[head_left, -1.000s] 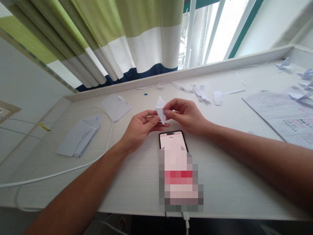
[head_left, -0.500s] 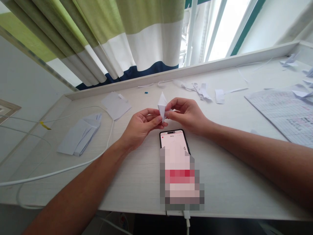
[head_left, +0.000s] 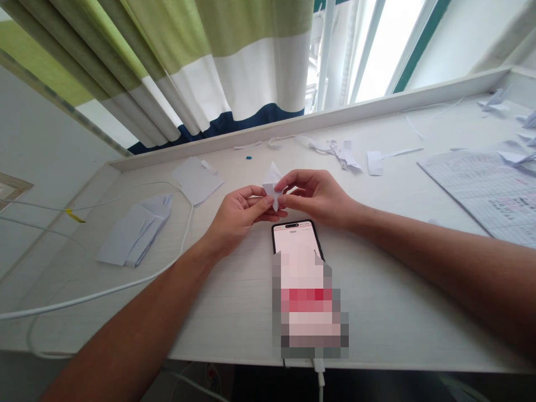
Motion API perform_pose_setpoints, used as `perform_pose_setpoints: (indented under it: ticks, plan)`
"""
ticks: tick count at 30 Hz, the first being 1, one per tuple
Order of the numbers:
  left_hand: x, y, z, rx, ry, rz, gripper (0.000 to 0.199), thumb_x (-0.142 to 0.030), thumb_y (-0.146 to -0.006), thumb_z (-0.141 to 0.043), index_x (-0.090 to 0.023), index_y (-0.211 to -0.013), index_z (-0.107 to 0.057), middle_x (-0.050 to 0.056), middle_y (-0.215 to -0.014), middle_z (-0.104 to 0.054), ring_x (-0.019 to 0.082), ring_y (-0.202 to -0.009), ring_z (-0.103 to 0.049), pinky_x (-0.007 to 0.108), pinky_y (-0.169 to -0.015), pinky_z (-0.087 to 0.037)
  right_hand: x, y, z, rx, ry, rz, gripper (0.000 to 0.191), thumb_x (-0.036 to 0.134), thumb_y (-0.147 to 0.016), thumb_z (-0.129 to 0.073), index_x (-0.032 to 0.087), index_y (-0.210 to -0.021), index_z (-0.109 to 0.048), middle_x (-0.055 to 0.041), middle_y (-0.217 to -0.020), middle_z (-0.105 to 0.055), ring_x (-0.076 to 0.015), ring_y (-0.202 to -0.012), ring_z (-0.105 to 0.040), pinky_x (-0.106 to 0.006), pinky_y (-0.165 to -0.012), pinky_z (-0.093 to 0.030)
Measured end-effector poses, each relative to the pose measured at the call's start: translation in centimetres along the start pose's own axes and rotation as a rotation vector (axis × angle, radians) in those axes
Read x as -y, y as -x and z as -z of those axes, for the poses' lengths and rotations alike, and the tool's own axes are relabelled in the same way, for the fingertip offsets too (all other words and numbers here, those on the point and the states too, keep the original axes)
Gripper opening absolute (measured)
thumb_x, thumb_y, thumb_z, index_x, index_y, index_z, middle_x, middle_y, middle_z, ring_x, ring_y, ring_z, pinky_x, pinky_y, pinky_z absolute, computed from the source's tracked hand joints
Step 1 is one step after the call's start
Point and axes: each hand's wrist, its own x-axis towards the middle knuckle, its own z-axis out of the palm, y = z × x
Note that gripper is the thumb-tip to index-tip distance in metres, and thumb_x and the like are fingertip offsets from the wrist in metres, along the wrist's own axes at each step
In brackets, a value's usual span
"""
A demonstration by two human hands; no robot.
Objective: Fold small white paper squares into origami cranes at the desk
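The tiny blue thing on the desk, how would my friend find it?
Find the big curtain and the white desk below. Near its back edge, past the folded paper being held, lies a tiny blue piece. Unlike the white scraps nearby, it's blue.

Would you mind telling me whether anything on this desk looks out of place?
Loose paper scraps lie strewn across the back of the desk, and a white cable loops over its left side; both look untidy.

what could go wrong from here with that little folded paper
The small folded paper is pinched in the fingers of both the left hand and the right hand, so an uneven pull might crease or tear it. If it slips, it could land on the phone close by.
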Motion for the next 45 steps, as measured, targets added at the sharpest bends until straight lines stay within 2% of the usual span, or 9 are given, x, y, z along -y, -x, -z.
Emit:
perform_pose_setpoints:
  ticks: [7, 10, 18, 23, 27, 36, 45]
  plan:
    - [-0.13, 0.08, 0.09, -0.008, -0.052, -0.026, 0.044, -0.041, -0.073, -0.097, -0.014, -0.092, -0.067, 0.008, -0.084, -0.083, 0.024, -0.079, -0.082, 0.035, -0.077, -0.065, -0.61, -0.37, 0.34, 0.028, 0.052, -0.001, 0.025, 0.039, -0.082, -0.086, 0.017, -0.09, -0.075, -0.0052, -0.084, -0.077, -0.0196, -0.082, -0.071, -0.033, -0.071, -0.057]
    - [-0.15, 0.13, 0.1, -0.028, -0.071, -0.014, 0.047, -0.042, -0.072, -0.097, -0.014, -0.093, -0.067, 0.008, -0.08, -0.083, 0.024, -0.073, -0.081, 0.035, -0.074, -0.065, -0.72, -0.35, 0.27, 0.018, 0.058, -0.001, 0.022, 0.036, -0.082, -0.085, 0.017, -0.089, -0.076, -0.0055, -0.084, -0.078, -0.0191, -0.079, -0.072, -0.033, -0.07, -0.057]
    - [-0.2, 0.15, -0.11, -0.03, -0.115, -0.037, 0.049, -0.046, -0.07, -0.097, -0.015, -0.093, -0.066, 0.008, -0.079, -0.082, 0.027, -0.075, -0.082, 0.039, -0.074, -0.066, -0.44, -0.24, 0.03, 0.013, -0.011, -0.038, 0.016, 0.03, -0.082, -0.085, 0.017, -0.085, -0.076, -0.0044, -0.077, -0.078, -0.0184, -0.074, -0.073, -0.032, -0.068, -0.057]
    - [-0.17, 0.16, -0.25, -0.02, -0.111, -0.037, 0.049, -0.043, -0.071, -0.098, -0.015, -0.094, -0.065, 0.009, -0.081, -0.083, 0.027, -0.075, -0.082, 0.038, -0.074, -0.065, -0.65, -0.45, 0.12, 0.02, -0.005, -0.022, 0.013, 0.027, -0.082, -0.083, 0.017, -0.084, -0.075, -0.0037, -0.075, -0.077, -0.0166, -0.071, -0.071, -0.03, -0.066, -0.054]
    - [-0.22, 0.23, -0.24, -0.011, -0.11, -0.034, 0.046, -0.037, -0.071, -0.098, -0.015, -0.096, -0.065, 0.009, -0.085, -0.084, 0.026, -0.077, -0.082, 0.036, -0.076, -0.063, -1.0, -0.59, 0.16, -0.003, -0.016, -0.009, 0.015, 0.026, -0.079, -0.085, 0.017, -0.085, -0.074, -0.0028, -0.075, -0.076, -0.0154, -0.068, -0.068, -0.029, -0.062, -0.051]
    - [-0.1, 0.36, -0.34, -0.021, -0.135, 0.018, 0.046, -0.034, -0.073, -0.096, -0.016, -0.101, -0.065, 0.009, -0.086, -0.084, 0.024, -0.077, -0.081, 0.032, -0.071, -0.06, -0.94, -0.43, 0.11, -0.009, -0.059, -0.058, 0.019, 0.027, -0.077, -0.087, 0.018, -0.086, -0.072, -0.0022, -0.075, -0.075, -0.0169, -0.07, -0.071, -0.03, -0.064, -0.056]
    - [-0.24, 0.35, -0.43, -0.031, -0.148, -0.032, 0.038, -0.031, -0.073, -0.095, -0.016, -0.096, -0.068, 0.007, -0.083, -0.083, 0.023, -0.075, -0.08, 0.034, -0.072, -0.062, -0.82, -0.27, -0.03, 0.009, -0.122, -0.033, 0.028, 0.032, -0.081, -0.088, 0.02, -0.095, -0.066, 0.0004, -0.074, -0.074, -0.0179, -0.071, -0.073, -0.032, -0.068, -0.055]
